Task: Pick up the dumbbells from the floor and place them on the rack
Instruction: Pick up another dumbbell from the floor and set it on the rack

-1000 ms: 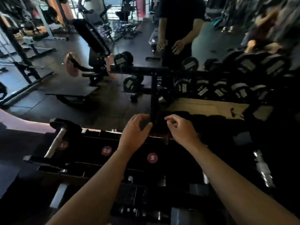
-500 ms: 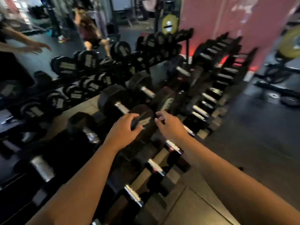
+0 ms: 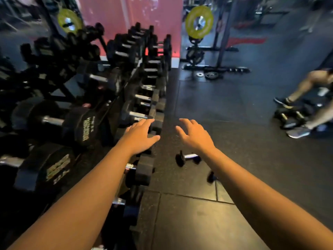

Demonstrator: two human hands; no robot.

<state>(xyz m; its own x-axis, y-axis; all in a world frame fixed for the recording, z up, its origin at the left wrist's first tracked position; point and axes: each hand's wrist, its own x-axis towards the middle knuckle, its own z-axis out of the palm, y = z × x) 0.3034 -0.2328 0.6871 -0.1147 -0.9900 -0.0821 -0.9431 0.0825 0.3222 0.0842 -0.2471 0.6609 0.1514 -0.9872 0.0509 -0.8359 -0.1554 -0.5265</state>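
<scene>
Dumbbell on floor (image 3: 188, 157): small, with a bright chrome bar between two dark rounded heads; it lies on its side on the floor, under the right forearm and just right of the rack's near edge.
Second floor dumbbell (image 3: 211, 176): only one dark head shows beside the right forearm; the rest is hidden by the arm.
Floor (image 3: 198, 219): dark rubber tiles with a fine speckle and thin seams between the slabs, matte surface.
Rack (image 3: 115, 112): long dark tiered frame running away along the left side, loaded with rows of dumbbells.
Racked dumbbells (image 3: 144, 170): the lower row has blocky, faceted black heads with short knurled chrome handles; the upper row has larger round black heads with pale lettering, too blurred to read.
Left hand (image 3: 139, 135): palm down, fingers stretched forward and slightly spread, thumb out to the side; it hovers over the front edge of the lower rack row and grips nothing.
Right hand (image 3: 193, 134): palm down over bare floor, fingers spread and curled a little at the tips, holding nothing; it is above and beyond the floor dumbbell, not touching it.
Forearms: both bare, reaching straight ahead, roughly parallel.
Yellow plate (image 3: 199, 21): round disc on a stand, far back.
Other person (image 3: 306, 98): bare legs and shoes at the right edge, beside more dumbbells on the floor.
</scene>
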